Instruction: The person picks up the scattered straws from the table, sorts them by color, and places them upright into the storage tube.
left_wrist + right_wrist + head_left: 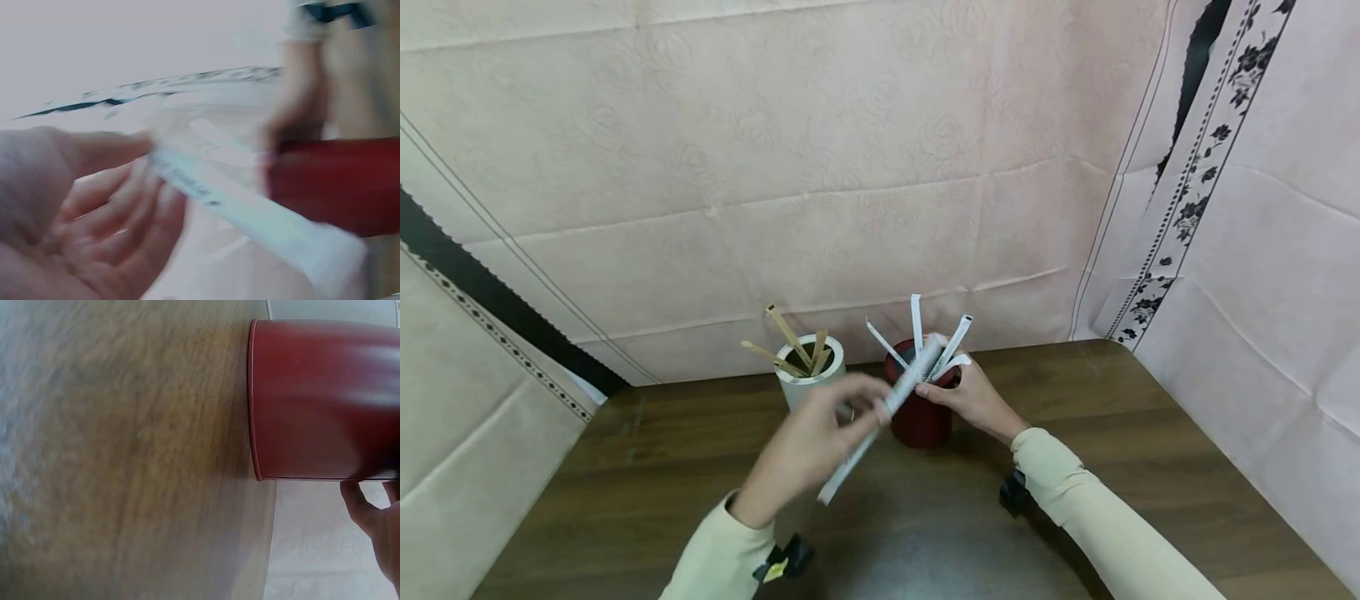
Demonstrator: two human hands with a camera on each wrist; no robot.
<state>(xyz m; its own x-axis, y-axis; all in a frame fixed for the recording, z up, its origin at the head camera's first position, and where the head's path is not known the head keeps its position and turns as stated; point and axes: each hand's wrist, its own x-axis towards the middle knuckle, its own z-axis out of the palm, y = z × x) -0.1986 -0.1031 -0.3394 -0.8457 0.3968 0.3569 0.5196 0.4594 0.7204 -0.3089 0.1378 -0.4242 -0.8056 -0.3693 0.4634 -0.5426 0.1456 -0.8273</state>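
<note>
A long slim white paper packet with dark print (231, 209) is pinched between the thumb and fingers of my left hand (820, 437). In the head view it slants down toward me in front of a red cylindrical cup (921, 421). The left wrist view of the packet is blurred. My right hand (976, 398) holds the cup near its rim at the right side; in the right wrist view its fingers (362, 506) touch the cup wall. Several white paper strips (917, 321) stick up from the cup, fanned out.
Left of the red cup stands a white cup (793, 390) with several tan sticks (786, 333) in it. Both stand near the far edge of a brown wooden table (685, 467). Pale creased cloth (820, 167) hangs behind and at both sides.
</note>
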